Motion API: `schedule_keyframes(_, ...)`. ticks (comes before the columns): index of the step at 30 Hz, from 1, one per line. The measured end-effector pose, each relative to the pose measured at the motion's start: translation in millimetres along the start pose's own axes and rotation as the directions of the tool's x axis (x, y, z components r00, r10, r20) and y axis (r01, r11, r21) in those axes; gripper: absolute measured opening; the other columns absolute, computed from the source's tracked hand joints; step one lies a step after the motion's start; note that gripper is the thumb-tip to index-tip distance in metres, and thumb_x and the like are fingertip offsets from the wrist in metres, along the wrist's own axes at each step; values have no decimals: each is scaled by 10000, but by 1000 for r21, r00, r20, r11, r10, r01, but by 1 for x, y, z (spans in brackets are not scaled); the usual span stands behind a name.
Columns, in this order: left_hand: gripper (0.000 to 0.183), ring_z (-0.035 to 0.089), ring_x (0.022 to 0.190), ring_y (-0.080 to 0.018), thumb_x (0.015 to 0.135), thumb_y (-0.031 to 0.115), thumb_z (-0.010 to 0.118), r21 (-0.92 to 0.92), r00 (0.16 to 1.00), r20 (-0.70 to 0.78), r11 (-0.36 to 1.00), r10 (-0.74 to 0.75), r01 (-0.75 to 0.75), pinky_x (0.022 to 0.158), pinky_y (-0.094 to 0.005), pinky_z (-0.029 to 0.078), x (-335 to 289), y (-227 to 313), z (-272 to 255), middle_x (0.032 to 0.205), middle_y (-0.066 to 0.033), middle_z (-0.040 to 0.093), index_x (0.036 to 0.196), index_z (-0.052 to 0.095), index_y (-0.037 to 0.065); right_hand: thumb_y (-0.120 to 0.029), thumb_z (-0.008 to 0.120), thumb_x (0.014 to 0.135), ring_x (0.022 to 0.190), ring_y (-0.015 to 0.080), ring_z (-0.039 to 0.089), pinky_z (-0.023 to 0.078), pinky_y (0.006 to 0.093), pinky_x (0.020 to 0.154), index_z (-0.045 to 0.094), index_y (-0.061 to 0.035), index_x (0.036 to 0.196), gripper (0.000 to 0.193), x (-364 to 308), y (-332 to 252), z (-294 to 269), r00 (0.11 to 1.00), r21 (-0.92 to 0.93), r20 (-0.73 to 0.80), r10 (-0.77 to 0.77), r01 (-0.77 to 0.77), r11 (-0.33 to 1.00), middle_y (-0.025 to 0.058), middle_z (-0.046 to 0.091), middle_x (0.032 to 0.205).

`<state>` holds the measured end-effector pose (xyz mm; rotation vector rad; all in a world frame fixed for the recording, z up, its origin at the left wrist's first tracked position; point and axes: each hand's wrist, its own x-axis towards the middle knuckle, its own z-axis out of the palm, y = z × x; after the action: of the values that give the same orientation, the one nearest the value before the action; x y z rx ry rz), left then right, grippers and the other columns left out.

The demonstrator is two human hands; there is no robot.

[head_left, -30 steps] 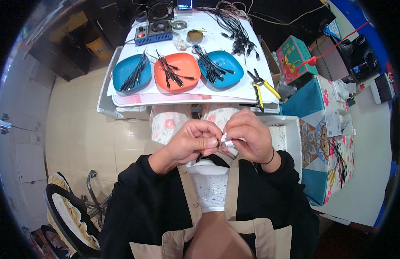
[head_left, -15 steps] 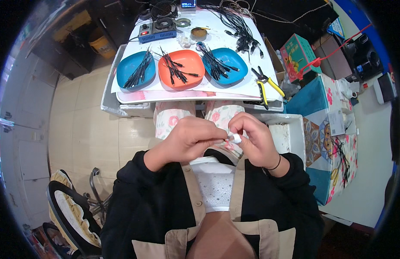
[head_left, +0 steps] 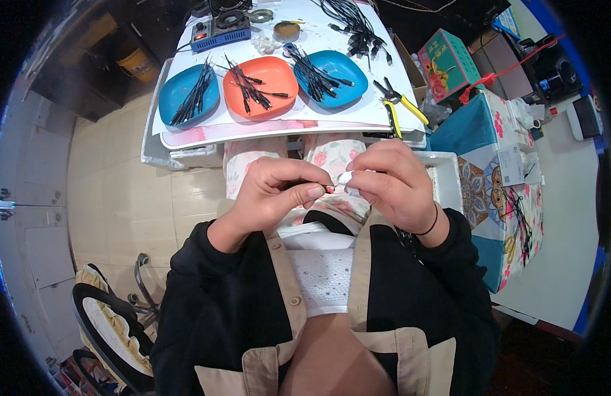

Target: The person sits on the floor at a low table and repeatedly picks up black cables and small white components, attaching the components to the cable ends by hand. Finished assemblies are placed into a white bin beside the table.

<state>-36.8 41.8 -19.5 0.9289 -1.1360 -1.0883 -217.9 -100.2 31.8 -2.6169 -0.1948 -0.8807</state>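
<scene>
My left hand (head_left: 276, 190) is closed in a pinch over my lap, with the thumb on top. From its fingertips pokes the end of a thin black cable (head_left: 329, 189) with a bit of red at the tip. Just right of that, my right hand (head_left: 396, 183) is closed, pinching a small white piece (head_left: 345, 178) of soft-looking material. The white piece is very close to the cable end; whether they touch I cannot tell. Most of the cable is hidden by the left hand.
Ahead, the white table holds a left blue tray (head_left: 167, 105), an orange tray (head_left: 279, 105) and a right blue tray (head_left: 350, 79), each with black cables. Yellow-handled wire strippers (head_left: 399, 105) lie right of them. Behind stand a blue control box (head_left: 219, 39) and a cable bundle (head_left: 366, 33).
My hands have drawn slightly apart, and the red-tipped cable end now shows at my left fingertips. My right hand has turned more palm-down over the white piece. The whole view has shifted a little.
</scene>
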Motion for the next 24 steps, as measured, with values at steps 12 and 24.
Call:
schedule_keyframes(12,112,616,672,-133,844,31,643,375,985,59,911,163,-173,596,-262,466,4,0,2,798,-74,675,935,670,-29,-40,590,815,757,256,539,436,341,681,525,-12,884,99,2,-9,7,815,351,352,461,-571,742,124,523,844)
schedule_keyframes(24,128,477,553,-116,847,10,629,-842,932,333,401,-144,362,509,-234,376,11,-19,8,870,-146,648,968,619,-30,-48,698,778,850,213,590,458,305,758,666,-40,882,109,11,20,18,980,714,41,195,-165,681,77,612,934)
